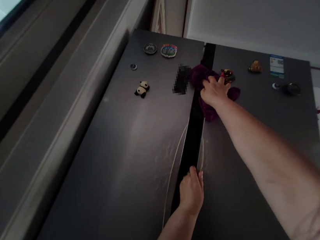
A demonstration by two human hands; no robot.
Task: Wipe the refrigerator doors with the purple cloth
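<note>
A purple cloth (210, 109) is bunched against the upper front of a grey refrigerator (118, 161), across the black strip (194, 139) between its two doors. My right hand (215, 89) presses down on this cloth, fingers bent over it. Just beyond those fingertips is a red and gold magnet (227, 75). Lower down, my left hand (191, 192) is closed at the black strip, its fingers curled round the door edge; their tips are partly hidden. A thin pale curved line (172, 169) runs on the door beside it.
A panda magnet (142, 89), round magnet (150, 49) and colourful magnet (169, 50) are on the left door. The right one carries a golden magnet (255, 67), blue-white label (277, 66) and dark round piece (293, 89). A window ledge (66, 104) runs along the left.
</note>
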